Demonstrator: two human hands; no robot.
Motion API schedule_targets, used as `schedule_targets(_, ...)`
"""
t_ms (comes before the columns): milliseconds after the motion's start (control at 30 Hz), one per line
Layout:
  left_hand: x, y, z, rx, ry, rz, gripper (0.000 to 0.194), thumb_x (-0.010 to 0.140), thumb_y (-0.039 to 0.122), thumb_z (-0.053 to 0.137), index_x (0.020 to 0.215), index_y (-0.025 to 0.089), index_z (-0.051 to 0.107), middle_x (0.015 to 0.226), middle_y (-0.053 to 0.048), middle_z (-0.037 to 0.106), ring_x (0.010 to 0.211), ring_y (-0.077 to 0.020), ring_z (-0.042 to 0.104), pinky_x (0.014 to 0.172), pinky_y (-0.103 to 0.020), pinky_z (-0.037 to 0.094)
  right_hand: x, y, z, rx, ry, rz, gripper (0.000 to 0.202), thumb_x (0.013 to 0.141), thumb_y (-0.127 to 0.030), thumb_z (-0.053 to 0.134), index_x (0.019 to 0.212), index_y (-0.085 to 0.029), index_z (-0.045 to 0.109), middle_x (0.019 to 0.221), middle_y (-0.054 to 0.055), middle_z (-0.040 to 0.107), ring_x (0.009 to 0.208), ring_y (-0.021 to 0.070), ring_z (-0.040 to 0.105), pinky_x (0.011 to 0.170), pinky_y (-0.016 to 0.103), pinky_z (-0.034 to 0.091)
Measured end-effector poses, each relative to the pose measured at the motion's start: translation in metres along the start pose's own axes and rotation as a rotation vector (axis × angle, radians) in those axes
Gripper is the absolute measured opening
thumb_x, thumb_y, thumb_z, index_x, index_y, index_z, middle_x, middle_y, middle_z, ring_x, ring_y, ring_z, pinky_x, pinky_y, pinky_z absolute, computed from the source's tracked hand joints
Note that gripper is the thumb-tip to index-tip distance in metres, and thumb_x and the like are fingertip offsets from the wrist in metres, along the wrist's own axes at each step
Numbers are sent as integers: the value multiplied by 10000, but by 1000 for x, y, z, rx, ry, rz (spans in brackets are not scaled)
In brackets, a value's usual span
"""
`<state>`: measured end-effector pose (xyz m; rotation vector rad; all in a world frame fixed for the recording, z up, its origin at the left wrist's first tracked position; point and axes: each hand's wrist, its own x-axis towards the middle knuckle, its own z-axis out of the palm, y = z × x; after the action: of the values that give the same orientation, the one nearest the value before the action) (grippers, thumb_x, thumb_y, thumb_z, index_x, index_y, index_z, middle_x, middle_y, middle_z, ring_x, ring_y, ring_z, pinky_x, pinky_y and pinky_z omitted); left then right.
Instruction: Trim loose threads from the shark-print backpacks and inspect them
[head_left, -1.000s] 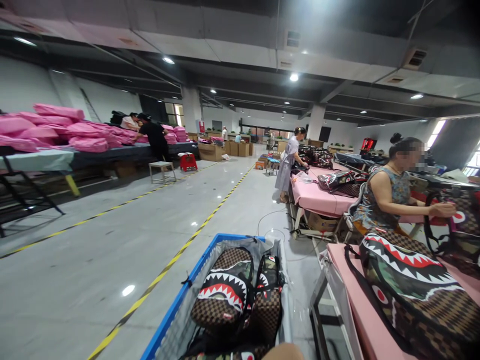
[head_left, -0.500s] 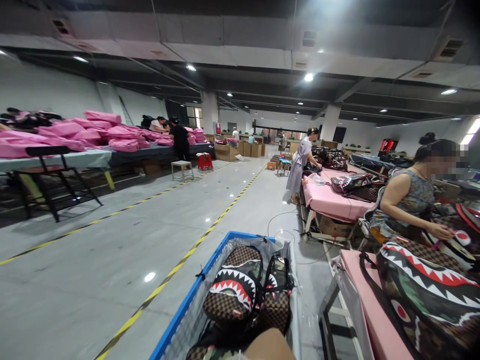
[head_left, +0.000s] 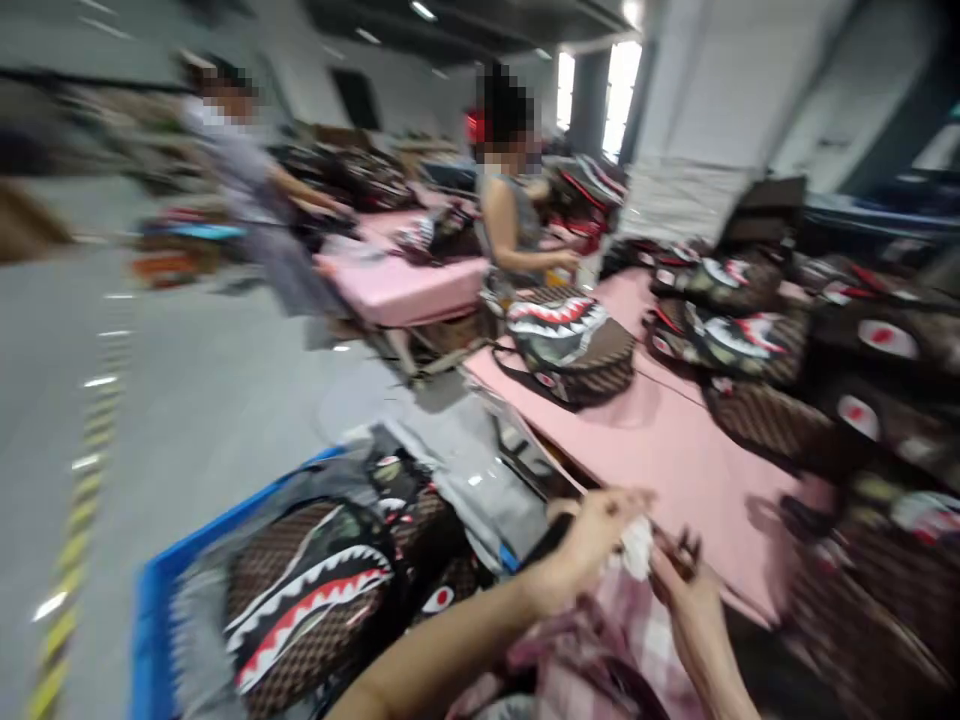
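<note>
My left hand (head_left: 600, 535) reaches in from the lower middle, its fingers closed at a small white scrap (head_left: 637, 548). Just right of it, my right hand (head_left: 694, 600) is closed with its thumb against the same scrap; a small dark thing at its fingers is too blurred to name. Both hands are above a pink checked cloth (head_left: 637, 640) at my lap, beside the pink table (head_left: 675, 450). A blue-rimmed bin (head_left: 150, 610) stands to the left. In it lies a brown checked backpack (head_left: 307, 600) with a shark-mouth print, along with other bags.
One similar backpack (head_left: 574, 345) rests on the table, and several more bags (head_left: 750, 330) are piled to the right. A person (head_left: 510, 210) works behind the table; another person (head_left: 255, 190) bends at a farther table (head_left: 405, 285). Yellow-black floor tape (head_left: 86, 520) runs at left.
The view has swung right and down toward the table. Both my hands have come into view around the white scrap. The bin now appears farther left.
</note>
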<state>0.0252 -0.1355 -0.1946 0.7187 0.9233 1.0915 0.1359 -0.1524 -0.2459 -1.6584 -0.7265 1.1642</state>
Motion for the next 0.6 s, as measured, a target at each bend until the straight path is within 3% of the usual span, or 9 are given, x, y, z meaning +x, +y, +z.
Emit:
schedule_targets(67, 15, -4, 0, -213, 13, -40, 328, 622, 376, 780, 840, 145, 700, 747, -40, 673, 637, -141, 606, 623, -248, 471, -10, 6, -28, 175, -29, -54, 368, 617, -480, 755, 778, -179, 618, 614, -3, 538, 490, 96, 457, 411, 231, 374)
schedule_targets(167, 22, 1, -2, -328, 30, -65, 400, 600, 326, 807, 922, 127, 678, 778, -52, 679, 701, -150, 629, 685, -261, 485, -12, 1, -46, 335, -41, -180, 353, 639, -442, 755, 768, -142, 621, 554, -33, 478, 449, 45, 316, 403, 194, 253)
schedule_targets(400, 14, 7, 7, -185, 23, -100, 543, 543, 360, 827, 988, 97, 663, 649, -26, 657, 593, -138, 606, 608, -254, 476, -19, -20, -70, 532, 15, -243, 290, 631, -366, 768, 700, -174, 562, 553, -66, 382, 437, 36, 265, 396, 184, 208)
schedule_targets(533, 10, 13, 15, -65, -66, -84, 524, 568, 407, 801, 968, 95, 672, 604, -21, 645, 538, -121, 581, 545, -218, 453, -26, -22, -87, 572, 16, -247, 258, 649, -360, 754, 696, -174, 581, 535, -73, 348, 416, 30, 214, 384, 188, 192)
schedule_targets(600, 1, 23, 22, -15, -110, -101, 486, 590, 430, 781, 939, 109, 678, 646, -43, 670, 540, -128, 590, 517, -210, 451, -28, -20, -94, 588, 18, -266, 238, 684, -369, 728, 733, -169, 608, 562, -55, 413, 413, 24, 208, 390, 195, 191)
